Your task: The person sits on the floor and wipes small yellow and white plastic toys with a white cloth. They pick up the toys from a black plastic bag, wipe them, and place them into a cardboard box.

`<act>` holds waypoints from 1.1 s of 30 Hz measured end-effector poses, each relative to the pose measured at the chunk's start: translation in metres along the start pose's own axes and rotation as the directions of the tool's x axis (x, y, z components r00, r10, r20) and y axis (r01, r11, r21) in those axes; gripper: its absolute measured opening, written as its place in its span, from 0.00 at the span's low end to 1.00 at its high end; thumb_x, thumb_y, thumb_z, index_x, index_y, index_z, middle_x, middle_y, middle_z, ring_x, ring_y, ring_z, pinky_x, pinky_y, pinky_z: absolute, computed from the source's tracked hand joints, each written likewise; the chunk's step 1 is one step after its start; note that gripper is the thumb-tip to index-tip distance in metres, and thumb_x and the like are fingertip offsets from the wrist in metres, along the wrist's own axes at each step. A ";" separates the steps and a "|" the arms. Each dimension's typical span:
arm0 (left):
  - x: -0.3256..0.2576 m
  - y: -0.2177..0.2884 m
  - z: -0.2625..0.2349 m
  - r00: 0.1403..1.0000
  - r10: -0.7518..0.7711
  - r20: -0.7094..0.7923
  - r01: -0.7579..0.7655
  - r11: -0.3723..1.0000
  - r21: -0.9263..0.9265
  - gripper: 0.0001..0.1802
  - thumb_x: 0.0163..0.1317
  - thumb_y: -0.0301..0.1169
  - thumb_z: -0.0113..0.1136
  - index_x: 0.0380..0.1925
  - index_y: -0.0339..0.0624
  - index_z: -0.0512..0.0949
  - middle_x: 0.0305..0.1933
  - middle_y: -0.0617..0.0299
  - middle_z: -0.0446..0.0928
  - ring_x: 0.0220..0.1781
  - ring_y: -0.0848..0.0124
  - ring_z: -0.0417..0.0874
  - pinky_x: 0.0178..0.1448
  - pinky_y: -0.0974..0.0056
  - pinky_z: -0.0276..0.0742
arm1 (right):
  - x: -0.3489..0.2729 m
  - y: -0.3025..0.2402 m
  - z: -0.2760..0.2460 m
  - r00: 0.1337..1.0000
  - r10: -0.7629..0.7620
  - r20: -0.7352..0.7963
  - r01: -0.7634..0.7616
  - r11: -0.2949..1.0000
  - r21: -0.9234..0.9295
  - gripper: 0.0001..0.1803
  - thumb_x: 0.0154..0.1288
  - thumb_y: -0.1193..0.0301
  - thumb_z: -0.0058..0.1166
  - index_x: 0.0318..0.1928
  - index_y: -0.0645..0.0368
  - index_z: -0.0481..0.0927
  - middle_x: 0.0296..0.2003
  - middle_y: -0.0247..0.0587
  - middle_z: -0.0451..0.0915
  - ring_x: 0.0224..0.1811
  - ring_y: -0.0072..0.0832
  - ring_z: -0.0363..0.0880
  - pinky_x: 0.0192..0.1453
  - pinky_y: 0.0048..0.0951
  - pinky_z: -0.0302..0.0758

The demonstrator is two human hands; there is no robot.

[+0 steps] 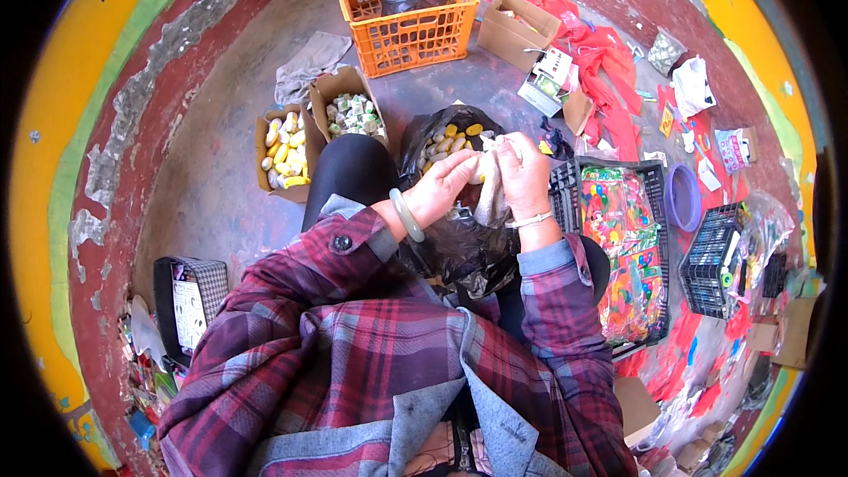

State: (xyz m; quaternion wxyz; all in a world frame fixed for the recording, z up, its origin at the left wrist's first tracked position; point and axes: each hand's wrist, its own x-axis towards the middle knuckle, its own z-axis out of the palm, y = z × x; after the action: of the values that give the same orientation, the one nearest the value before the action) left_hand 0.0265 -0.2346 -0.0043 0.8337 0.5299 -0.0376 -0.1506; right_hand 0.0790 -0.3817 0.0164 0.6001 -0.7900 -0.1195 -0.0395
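Observation:
My left hand (439,187) pinches a small rounded piece (480,172), white with a yellow part, its far side hidden by fingers. Against it, my right hand (526,178) grips a greyish-white cloth (491,200) whose end hangs down between the hands. Both hands are close together over an open black plastic bag (459,252) between my knees. Inside the bag lie several yellow and white rounded pieces (439,147). Beyond my left knee, one cardboard box holds similar yellow and white pieces (284,152); the box beside it holds small white and green pieces (353,115).
At my right stands a black crate (660,318) of colourful packets. Past it are a purple basin (683,198) and a smaller black crate (709,261). An orange crate (411,41) with a black bag stands ahead, near a cardboard box (517,31). Red sheeting (608,62) and scraps litter the right.

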 end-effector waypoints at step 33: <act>-0.004 0.030 0.002 0.950 -0.183 0.255 0.259 0.916 -0.307 0.14 0.68 0.43 0.41 0.42 0.46 0.69 0.23 0.67 0.68 0.20 0.79 0.64 0.22 0.75 0.58 | -0.007 -0.028 -0.011 0.996 -0.070 0.057 0.063 0.991 0.115 0.13 0.61 0.64 0.53 0.34 0.62 0.76 0.30 0.37 0.78 0.34 0.22 0.76 0.38 0.24 0.72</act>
State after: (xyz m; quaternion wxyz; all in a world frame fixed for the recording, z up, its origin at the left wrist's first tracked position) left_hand 0.0286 -0.2233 0.0235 0.8800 0.3603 -0.0431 -0.3064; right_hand 0.0664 -0.3859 0.0444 0.6384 -0.7511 -0.1660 -0.0284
